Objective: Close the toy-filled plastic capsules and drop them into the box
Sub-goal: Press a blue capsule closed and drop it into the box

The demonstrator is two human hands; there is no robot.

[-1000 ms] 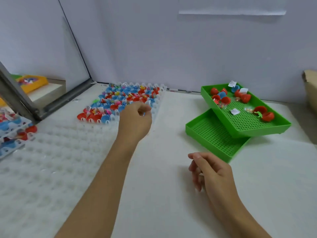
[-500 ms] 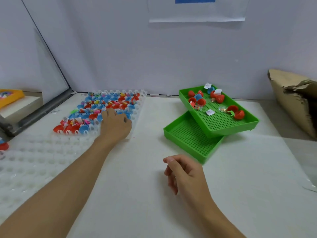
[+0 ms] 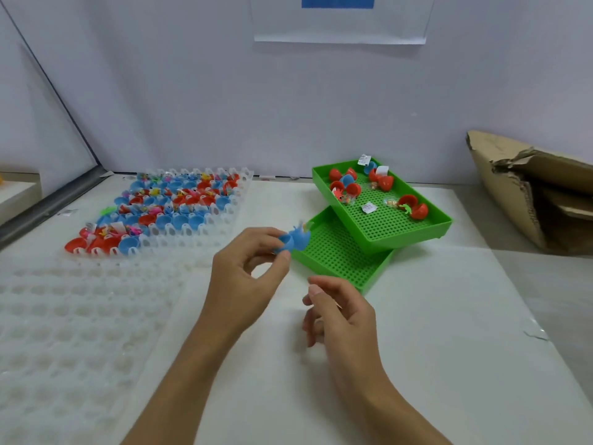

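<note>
My left hand (image 3: 247,271) pinches an open blue capsule (image 3: 293,239) between thumb and fingertips, above the table just left of the lower green tray. A toy sticks out of the capsule's top. My right hand (image 3: 340,311) hovers just below and right of it, fingers loosely curled, holding nothing. Several open red and blue capsules with toys sit in a clear plastic holder tray (image 3: 199,234) at the back left. The torn cardboard box (image 3: 526,187) stands at the far right.
Two green perforated trays are stacked askew: the upper tray (image 3: 398,226) holds several red and blue capsules and paper slips, while the lower tray (image 3: 333,258) lies under it. A bare clear holder sheet (image 3: 70,332) covers the near left. A white wall stands behind.
My left hand left the capsule tray and came toward the middle with a blue capsule pinched in it. My right hand rose slightly toward it. The camera swung right.
</note>
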